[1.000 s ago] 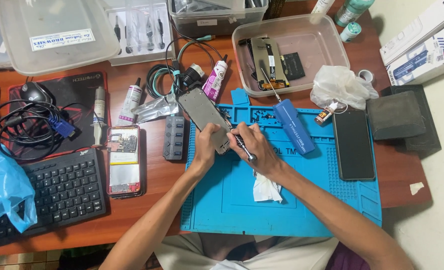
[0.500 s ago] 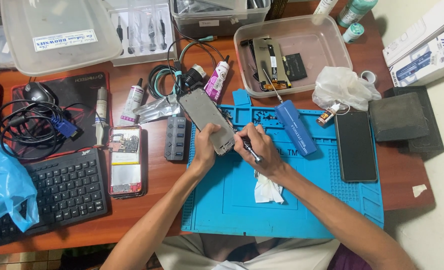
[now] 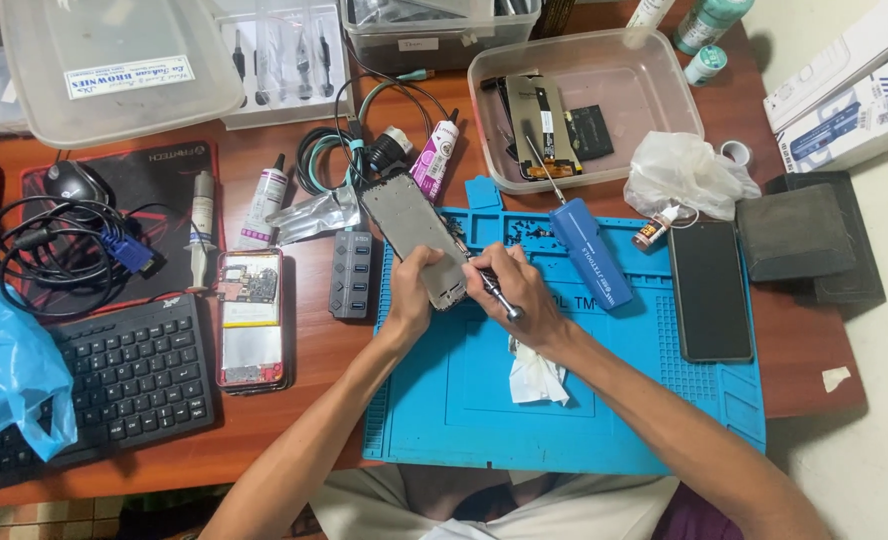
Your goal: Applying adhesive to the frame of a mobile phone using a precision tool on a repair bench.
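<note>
Matting of blue silicone covered the desk before us, beside a black keyboard. Above the mat's upper left corner we held a stripped phone frame, tilted, our left hand closed around its lower end. Our right hand pinched a small metal screwdriver, tip touching the frame's bottom edge.

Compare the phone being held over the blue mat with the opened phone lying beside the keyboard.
The held phone frame is gripped by the left hand and tilted over the blue mat; the opened phone lies flat on the wooden desk, untouched. The held one shows a plain grey face; the other shows a yellowish battery and circuit boards. Both are slim rectangles.
</note>
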